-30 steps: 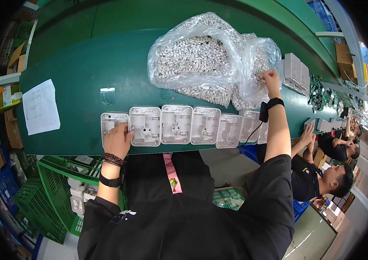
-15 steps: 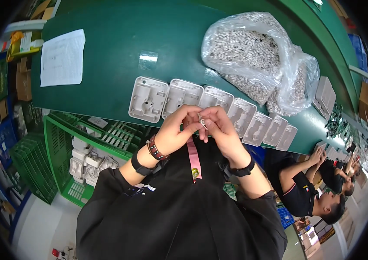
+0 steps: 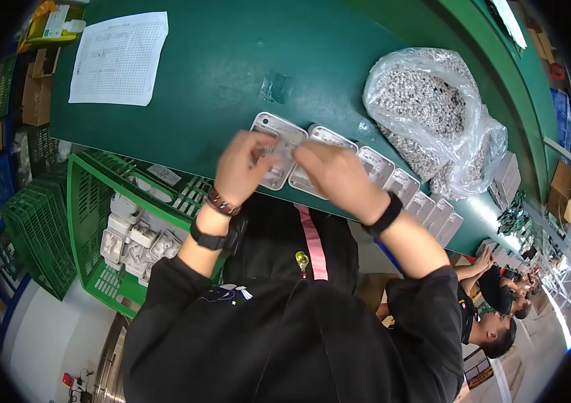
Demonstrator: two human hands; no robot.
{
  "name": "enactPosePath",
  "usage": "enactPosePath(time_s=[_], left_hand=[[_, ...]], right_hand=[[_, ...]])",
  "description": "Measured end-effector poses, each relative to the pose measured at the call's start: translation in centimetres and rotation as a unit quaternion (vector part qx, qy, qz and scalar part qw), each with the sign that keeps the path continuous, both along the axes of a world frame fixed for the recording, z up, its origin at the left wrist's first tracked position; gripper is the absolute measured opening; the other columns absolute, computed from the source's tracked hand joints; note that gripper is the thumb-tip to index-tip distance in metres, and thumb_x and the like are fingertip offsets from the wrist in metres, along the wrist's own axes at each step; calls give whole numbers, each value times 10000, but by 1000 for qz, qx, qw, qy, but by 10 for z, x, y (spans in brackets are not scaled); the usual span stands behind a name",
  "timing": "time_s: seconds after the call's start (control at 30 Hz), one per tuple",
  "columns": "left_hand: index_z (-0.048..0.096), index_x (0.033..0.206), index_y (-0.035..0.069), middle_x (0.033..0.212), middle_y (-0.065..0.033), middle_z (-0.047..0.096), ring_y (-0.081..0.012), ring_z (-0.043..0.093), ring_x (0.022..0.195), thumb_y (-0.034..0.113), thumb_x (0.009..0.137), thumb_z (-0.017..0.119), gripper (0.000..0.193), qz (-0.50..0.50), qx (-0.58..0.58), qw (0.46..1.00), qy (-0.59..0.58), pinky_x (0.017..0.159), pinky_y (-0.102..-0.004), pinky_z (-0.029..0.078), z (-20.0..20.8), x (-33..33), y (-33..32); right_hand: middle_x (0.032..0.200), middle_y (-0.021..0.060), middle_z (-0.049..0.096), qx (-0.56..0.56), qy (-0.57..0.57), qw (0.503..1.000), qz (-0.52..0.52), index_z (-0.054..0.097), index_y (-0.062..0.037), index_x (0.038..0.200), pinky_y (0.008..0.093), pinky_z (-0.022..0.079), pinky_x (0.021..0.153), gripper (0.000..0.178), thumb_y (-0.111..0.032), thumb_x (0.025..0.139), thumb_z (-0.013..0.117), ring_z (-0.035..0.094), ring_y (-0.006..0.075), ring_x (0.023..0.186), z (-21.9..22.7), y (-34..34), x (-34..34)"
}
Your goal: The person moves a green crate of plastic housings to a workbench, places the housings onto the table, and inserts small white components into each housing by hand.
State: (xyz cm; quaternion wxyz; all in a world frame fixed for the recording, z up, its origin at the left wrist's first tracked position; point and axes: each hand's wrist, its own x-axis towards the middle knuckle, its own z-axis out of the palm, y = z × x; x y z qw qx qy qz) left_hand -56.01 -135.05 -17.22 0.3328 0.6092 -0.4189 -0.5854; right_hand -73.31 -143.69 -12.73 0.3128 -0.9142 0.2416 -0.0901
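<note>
Both my hands are over the leftmost light-grey plastic housing, an open shallow shell lying on the green table. My left hand reaches over its left side, blurred by motion, with thumb and fingers apart. From the right, my right hand comes in with fingers drawn together at the shell's right edge; whatever they hold is hidden. Under and beside the right hand sits a second housing, partly covered. A third housing and several more run off to the right in a row.
Clear plastic bags full of small pale parts rest behind the row. A printed sheet lies at the far left of the table. Below the table edge, a green crate contains grey housings. Co-workers sit at the right.
My hands were together in front of the row, pinching a small white part. They have parted and moved forward over the leftmost housing. The view has shifted, and the small part no longer shows.
</note>
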Motion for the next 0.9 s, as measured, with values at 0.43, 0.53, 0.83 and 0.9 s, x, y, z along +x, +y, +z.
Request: enactPosePath(time_s=[0.43, 0.53, 0.83, 0.9], left_hand=[[569, 1029, 122, 823, -83, 527, -282, 563, 749, 108, 737, 643, 302, 39, -62, 959, -273, 615, -375, 459, -34, 27, -3], [571, 1028, 123, 817, -80, 529, -280, 564, 740, 112, 739, 642, 297, 38, -63, 959, -275, 606, -375, 460, -35, 29, -2], [593, 1005, 100, 771, -66, 542, -206, 564, 609, 103, 741, 651, 270, 43, -73, 950, -301, 555, -308, 460, -35, 29, -4], [588, 994, 102, 780, -69, 548, -225, 567, 631, 109, 748, 644, 252, 31, -57, 952, -301, 565, -322, 459, -36, 25, -5]], right_hand=[[875, -9, 478, -213, 39, 958, 186, 598, -137, 665, 279, 354, 701, 64, -166, 682, 544, 451, 141, 861, -80, -50, 63], [915, -4, 492, -222, 64, 951, 204, 608, -140, 723, 276, 358, 716, 85, -167, 691, 534, 452, 142, 862, -80, -48, 61], [1048, 53, 532, -56, -1, 996, 62, 651, -96, 830, 316, 383, 843, 189, -36, 681, 551, 478, 202, 986, -44, -49, 30], [1041, 77, 534, 70, -33, 996, -47, 633, -76, 892, 336, 389, 846, 286, 62, 669, 519, 484, 245, 984, -19, -50, 11]])
